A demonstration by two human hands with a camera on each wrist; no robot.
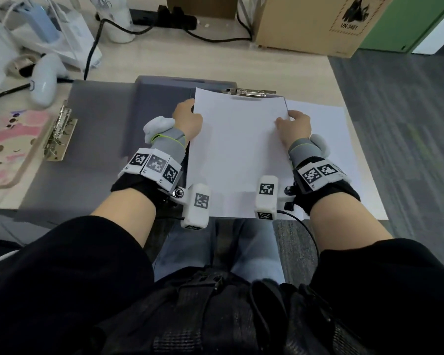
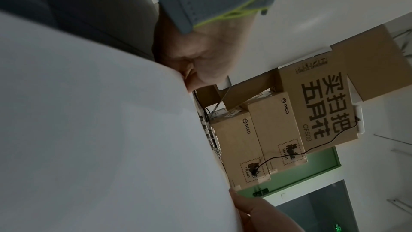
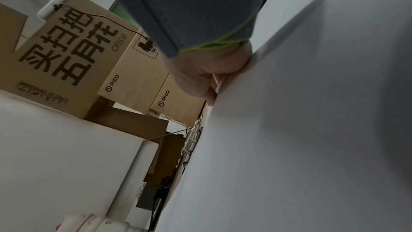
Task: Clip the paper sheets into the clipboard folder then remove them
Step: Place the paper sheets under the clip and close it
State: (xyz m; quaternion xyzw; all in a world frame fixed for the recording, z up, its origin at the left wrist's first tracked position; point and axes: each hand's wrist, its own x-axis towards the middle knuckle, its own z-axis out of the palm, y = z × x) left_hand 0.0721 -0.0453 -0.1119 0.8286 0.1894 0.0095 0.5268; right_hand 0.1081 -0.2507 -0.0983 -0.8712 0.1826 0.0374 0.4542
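Pale wood-grain desk (image 1: 215, 65) fills the head view, with brown cardboard boxes (image 1: 315, 19) stacked at its far edge and grey carpet to the right. On the desk lies a dark grey, matte clipboard folder (image 1: 100, 129), opened flat; a silver metal spring clip (image 1: 250, 92) sits at the top of its right-hand panel, and a second metal clip (image 1: 59, 131) lies at the folder's left edge.

A stack of plain white paper sheets (image 1: 239, 155) — smooth, rectangular, unmarked — rests over the right panel, its top edge just below the silver clip. Whether the clip bites down on the sheets cannot be told. Another white sheet (image 1: 326, 139) lies flat beneath and to the right, reaching the desk edge.

The left hand (image 1: 187, 121) grips the stack's left edge near the top; the left wrist view shows its fingers curled around the paper edge. The right hand (image 1: 294, 125) holds the right edge opposite, thumb lying on top of the sheets and fingers tucked underneath — the right wrist view shows the same pinch. Both wrists wear grey knitted bands with black-and-white square markers.

At far left sits a pink, glossy phone case (image 1: 13, 149) and a white plastic controller (image 1: 45, 80).
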